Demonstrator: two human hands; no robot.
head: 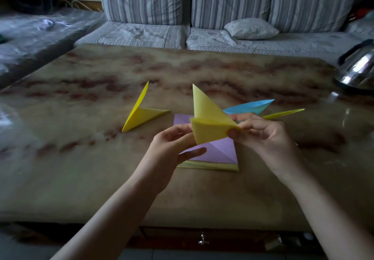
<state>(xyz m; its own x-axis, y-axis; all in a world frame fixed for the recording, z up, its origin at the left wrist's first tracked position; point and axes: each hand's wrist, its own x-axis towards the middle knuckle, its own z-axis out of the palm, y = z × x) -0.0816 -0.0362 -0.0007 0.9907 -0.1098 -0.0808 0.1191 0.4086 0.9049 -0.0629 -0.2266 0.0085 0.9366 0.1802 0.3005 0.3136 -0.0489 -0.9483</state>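
Head view. Yellow fold held in the air over the paper stack, mid-bench. Right hand pinches its right corner, thumb on top. Left hand: fingers curl round the left edge, thumb apart. Risk: the loose left hold lets layers slip and the crease drifts; the raised flap may spring open.

Head view, forward-down, close over table

Bare forearms rise from the bottom edge to mid-frame; left hand and right hand face each other, curled fingers pinching the yellow paper.
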